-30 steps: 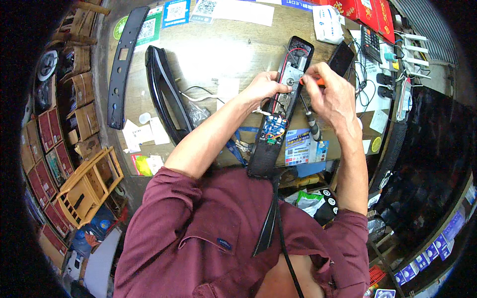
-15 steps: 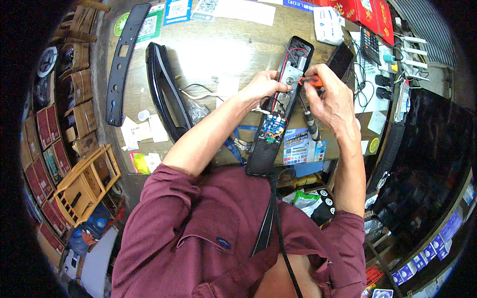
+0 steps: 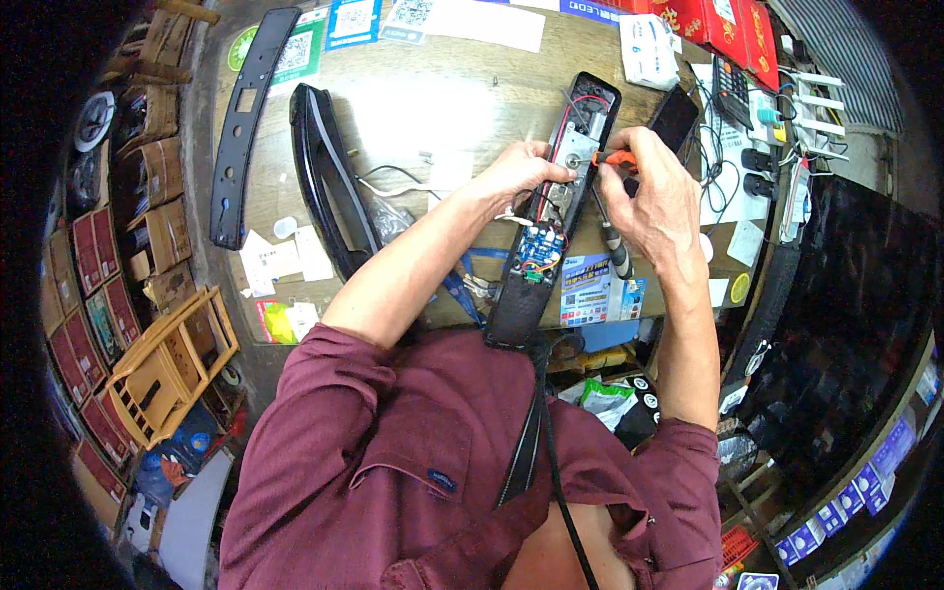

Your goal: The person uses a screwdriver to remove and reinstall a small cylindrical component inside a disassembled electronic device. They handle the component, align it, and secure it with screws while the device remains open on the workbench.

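A long black housing [image 3: 513,310], with its inside showing, lies slanted on the table in front of me. Inside it are a metal mechanism plate [image 3: 575,147], red and black wires, and a blue circuit board [image 3: 542,243]. My left hand [image 3: 516,172] grips the housing's left side, its thumb resting by the metal plate. In my right hand [image 3: 657,197] the fingers are closed around the orange handle of a screwdriver [image 3: 620,158]. Its shaft points left over the housing's right edge; what the tip touches is too small to tell. Below that hand lies a dark-handled tool [image 3: 618,256].
Left of the housing stand a black curved cover [image 3: 329,177] and a long black panel with cut-outs [image 3: 236,147]. A phone [image 3: 676,116], a calculator [image 3: 731,90], cables and a white router [image 3: 821,103] sit to the right. Leaflets [image 3: 587,290] lie near the front edge.
My right hand and the screwdriver have shifted very slightly, with the fingers a little differently set on the handle. The left hand and the housing stay nearly where they were.
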### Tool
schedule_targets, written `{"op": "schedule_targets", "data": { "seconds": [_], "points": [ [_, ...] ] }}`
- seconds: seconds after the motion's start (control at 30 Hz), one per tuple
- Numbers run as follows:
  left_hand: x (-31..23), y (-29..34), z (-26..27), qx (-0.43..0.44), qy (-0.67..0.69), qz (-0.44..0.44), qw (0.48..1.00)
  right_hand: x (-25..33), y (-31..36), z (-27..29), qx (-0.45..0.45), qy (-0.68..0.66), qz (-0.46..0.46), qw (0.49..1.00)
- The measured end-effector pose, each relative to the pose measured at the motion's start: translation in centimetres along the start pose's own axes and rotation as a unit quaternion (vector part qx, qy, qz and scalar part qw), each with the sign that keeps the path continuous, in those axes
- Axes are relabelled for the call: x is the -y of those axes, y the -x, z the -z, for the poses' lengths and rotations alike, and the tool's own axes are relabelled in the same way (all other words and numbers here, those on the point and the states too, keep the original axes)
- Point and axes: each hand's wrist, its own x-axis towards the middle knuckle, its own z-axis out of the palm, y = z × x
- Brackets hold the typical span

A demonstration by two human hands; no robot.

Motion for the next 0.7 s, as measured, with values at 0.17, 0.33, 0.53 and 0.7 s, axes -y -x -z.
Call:
{"op": "schedule_targets", "data": {
  "seconds": [0.17, 0.33, 0.53, 0.7],
  "points": [
    [-0.2, 0.1, 0.0, 0.008, 0.006, 0.002, 1.000, 0.0, 0.5, -0.1, -0.005, 0.005, -0.009, 1.000],
    [-0.9, 1.1, 0.5, 0.029, 0.031, 0.029, 0.999, -0.2, 0.6, -0.3, 0.019, 0.012, -0.068, 0.997],
    [-1.8, 1.5, 0.5, 0.076, 0.164, 0.032, 0.983, 0.3, 1.0, -0.2, 0.004, 0.013, -0.031, 0.999],
    [-1.9, 1.3, 1.0, 0.090, 0.159, 0.072, 0.981, 0.6, 1.1, -0.2, 0.000, -0.014, -0.035, 0.999]
  ]
}}
